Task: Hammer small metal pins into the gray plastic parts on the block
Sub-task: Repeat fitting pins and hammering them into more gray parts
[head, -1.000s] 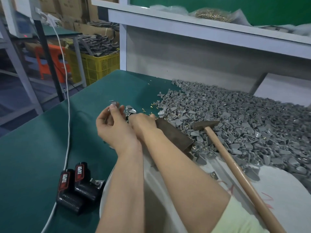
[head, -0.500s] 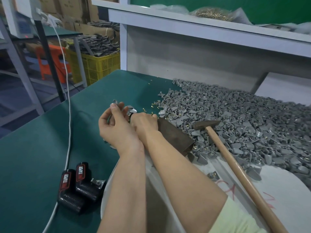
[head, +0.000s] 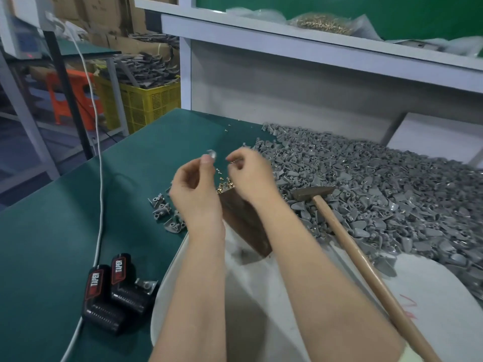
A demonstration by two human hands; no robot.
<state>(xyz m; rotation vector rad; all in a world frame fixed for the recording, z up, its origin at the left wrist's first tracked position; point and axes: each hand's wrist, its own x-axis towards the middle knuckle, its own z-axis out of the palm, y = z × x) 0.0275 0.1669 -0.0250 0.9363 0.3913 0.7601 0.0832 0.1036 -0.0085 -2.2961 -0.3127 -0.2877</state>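
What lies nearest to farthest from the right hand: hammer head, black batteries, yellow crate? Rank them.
1. Hammer head, just right of the right hand.
2. Black batteries, near left on the table.
3. Yellow crate, beyond the table, far left.

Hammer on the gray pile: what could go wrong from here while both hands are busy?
1. The hammer lies loose on the pile of gray parts, its handle beside the right forearm; a bump might shift it.
2. The left hand pinches a gray part above the table, and the right hand seems to pinch a pin; either could drop.
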